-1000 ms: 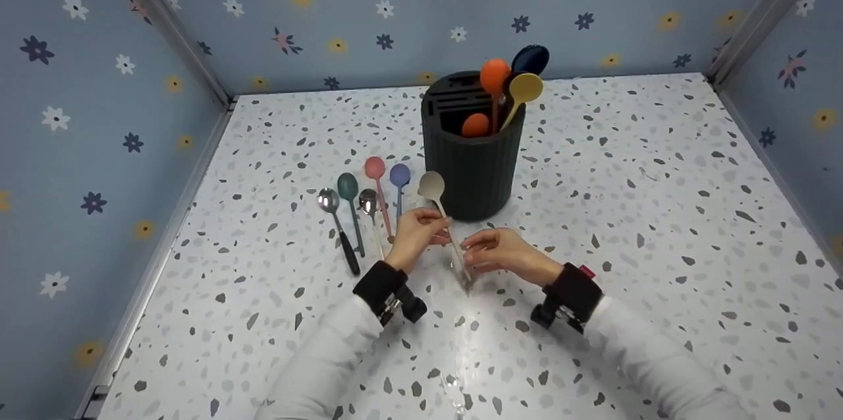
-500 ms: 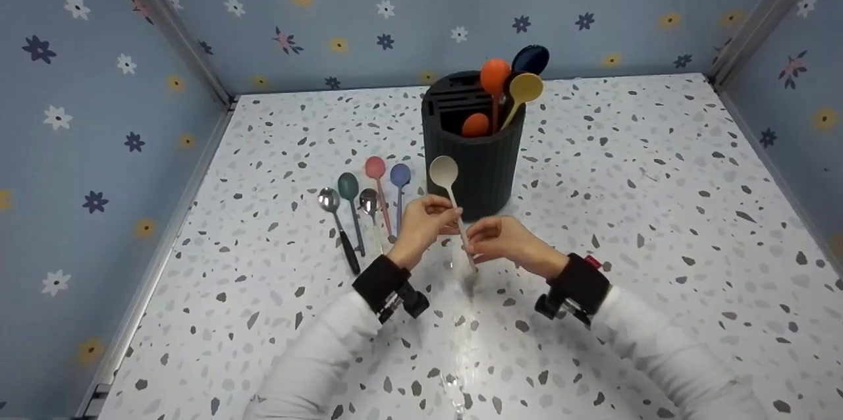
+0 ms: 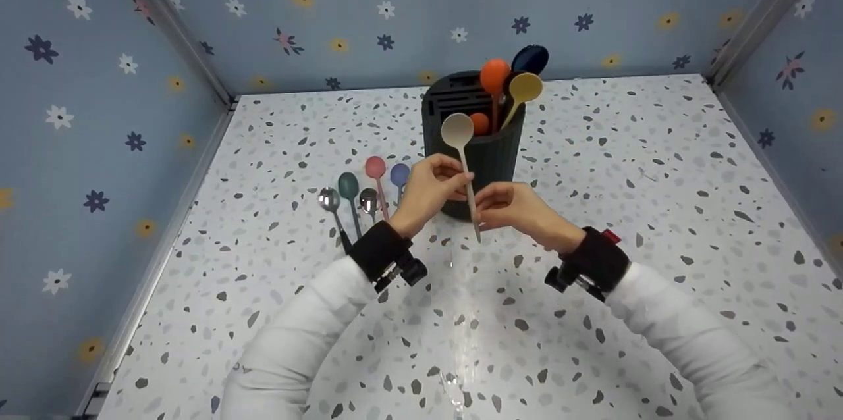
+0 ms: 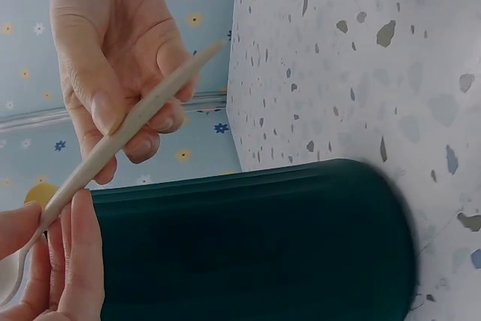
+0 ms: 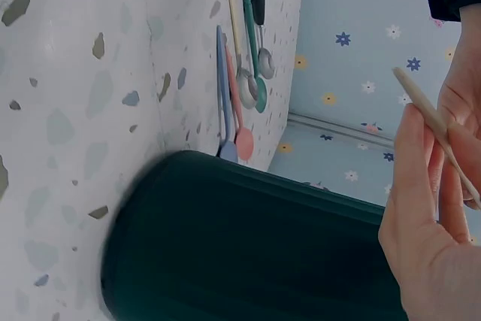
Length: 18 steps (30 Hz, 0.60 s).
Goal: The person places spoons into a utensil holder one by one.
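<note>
A beige spoon (image 3: 456, 130) is raised in front of the dark utensil holder (image 3: 497, 166), bowl up and handle slanting down. My left hand (image 3: 428, 191) pinches it below the bowl between thumb and fingers. Lower on the handle, my right hand (image 3: 523, 210) pinches it too, thumb on one side and fingers behind, as the left wrist view shows on the handle (image 4: 143, 114). The handle's tip sticks out past the right hand. In the head view the bowl overlaps the holder's front rim and part of an orange utensil (image 3: 479, 122) inside.
Another orange utensil (image 3: 494, 76), a yellow spoon (image 3: 525, 88) and a dark blue one (image 3: 531, 60) stand in the holder. Left of it on the speckled table lie a pink spoon (image 3: 375, 168), a blue spoon (image 3: 400, 175), a green spoon (image 3: 348, 185) and two metal spoons (image 3: 328, 199).
Both hands have lifted the beige spoon up toward the holder's rim, and it has turned more upright. My right hand has come from beside the handle to pinching it.
</note>
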Tool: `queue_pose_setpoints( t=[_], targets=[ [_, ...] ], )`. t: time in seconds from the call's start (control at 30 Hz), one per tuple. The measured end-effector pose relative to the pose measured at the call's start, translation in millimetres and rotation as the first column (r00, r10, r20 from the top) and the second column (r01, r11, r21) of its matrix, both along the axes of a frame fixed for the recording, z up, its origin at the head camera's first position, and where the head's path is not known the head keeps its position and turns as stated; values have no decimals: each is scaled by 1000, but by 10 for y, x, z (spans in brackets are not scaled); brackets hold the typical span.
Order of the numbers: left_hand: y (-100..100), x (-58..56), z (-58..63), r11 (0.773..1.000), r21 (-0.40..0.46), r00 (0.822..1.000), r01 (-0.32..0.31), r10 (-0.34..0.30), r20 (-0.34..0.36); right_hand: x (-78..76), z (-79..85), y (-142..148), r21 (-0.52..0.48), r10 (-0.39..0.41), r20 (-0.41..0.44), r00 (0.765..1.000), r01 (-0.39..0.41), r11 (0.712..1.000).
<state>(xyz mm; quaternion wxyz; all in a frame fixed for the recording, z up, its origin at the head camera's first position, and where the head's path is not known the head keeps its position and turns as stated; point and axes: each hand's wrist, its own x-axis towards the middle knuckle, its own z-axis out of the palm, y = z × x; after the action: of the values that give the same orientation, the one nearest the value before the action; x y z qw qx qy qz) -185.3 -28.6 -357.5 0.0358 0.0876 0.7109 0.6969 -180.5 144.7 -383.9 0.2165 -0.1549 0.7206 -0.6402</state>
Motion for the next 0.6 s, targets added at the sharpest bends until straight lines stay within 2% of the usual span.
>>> queue_pose_setpoints(
  t=[0.17, 0.33, 0.5, 0.6],
  targets=[
    [33, -68, 230, 999, -37, 998, 28, -30, -61, -62, 196, 34, 6, -13, -42, 999, 13, 1000],
    [76, -151, 480, 997, -70, 992, 30, -39, -123, -133, 428, 63, -2, -42, -85, 996, 42, 999],
    [132, -227, 685, 994, -106, 979, 21, -42, -197, -213, 627, 97, -24, -75, -121, 990, 72, 997],
    [168, -271, 788, 990, -141, 973, -8, -25, -231, -271, 703, 107, -46, -101, -158, 982, 95, 994]
  ],
)
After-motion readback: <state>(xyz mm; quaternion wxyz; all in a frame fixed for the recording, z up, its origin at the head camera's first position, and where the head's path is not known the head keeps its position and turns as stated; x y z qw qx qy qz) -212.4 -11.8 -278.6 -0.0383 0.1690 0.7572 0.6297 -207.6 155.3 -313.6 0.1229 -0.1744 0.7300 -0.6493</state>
